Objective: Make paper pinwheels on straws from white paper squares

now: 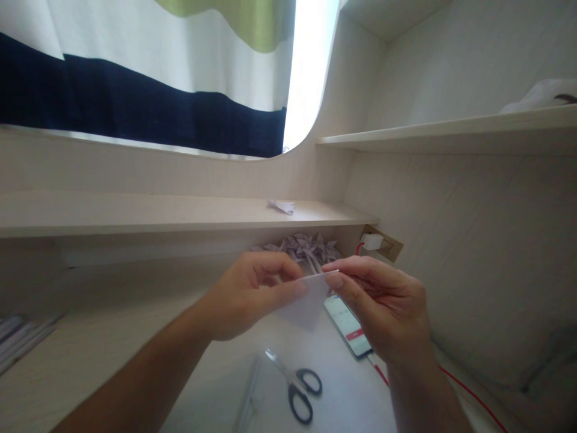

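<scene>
A piece of white paper is held up above the desk between both hands. My left hand pinches its left part between thumb and fingers. On the other side my right hand grips the upper right corner with thumb and forefinger. The top edge of the sheet looks straight; its lower part hangs down and blends with the desk. Below the hands lie scissors with dark handles, beside a clear ruler-like strip. Behind the hands is a pile of folded paper shapes, partly hidden.
A lit phone with a red cable lies by my right hand. The cable's white charger sits in a wall socket. A folded paper piece rests on the low shelf. Stacked papers or books are at left.
</scene>
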### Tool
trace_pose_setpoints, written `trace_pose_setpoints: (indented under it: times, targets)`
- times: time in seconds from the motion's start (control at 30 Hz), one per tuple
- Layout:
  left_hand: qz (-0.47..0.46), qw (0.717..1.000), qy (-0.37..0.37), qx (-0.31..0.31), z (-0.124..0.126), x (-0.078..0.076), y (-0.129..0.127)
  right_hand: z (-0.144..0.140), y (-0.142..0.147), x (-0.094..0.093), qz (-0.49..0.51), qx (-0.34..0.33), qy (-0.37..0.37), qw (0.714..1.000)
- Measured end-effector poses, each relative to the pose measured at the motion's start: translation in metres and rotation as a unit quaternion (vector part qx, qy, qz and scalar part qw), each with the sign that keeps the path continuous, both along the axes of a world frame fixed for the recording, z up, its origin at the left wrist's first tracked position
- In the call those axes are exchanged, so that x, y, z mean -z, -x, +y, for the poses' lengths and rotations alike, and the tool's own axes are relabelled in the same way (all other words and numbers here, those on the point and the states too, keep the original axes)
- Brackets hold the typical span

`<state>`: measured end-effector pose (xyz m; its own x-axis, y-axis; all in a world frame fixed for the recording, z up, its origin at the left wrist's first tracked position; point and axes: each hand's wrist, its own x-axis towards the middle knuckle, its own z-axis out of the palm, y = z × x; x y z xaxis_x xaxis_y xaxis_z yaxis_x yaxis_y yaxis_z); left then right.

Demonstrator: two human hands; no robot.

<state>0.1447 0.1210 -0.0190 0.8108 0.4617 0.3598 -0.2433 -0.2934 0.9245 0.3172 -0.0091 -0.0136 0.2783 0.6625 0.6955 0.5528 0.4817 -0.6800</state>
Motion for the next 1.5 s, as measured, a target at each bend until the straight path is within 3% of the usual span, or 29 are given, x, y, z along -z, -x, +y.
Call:
trace_pose_setpoints:
  times: [0.3,0.67,0.93,1.23,1.5]
  targets:
    - [0.005,0.994,-0.1,-0.052,-0.003,-0.003,0.001,0.0,0.002,0.0,-0.026,0.03,-0.028,0.999]
    - [0.036,0.989,-0.131,-0.052,-0.002,0.0,0.002,0.004,-0.001,0.006,0.013,0.023,-0.008,1.0]
    - [0.037,0.984,-0.151,-0.089,-0.002,0.002,-0.004,0.01,-0.002,0.009,0.073,-0.043,0.066,0.994]
    - [0.019,0.985,-0.152,-0.075,-0.004,0.002,-0.003,0.012,-0.003,0.009,0.077,-0.066,0.059,0.993]
    - [-0.006,0.977,-0.185,-0.105,-0.005,0.004,-0.007,0.011,-0.004,0.009,0.061,-0.099,0.112,0.987]
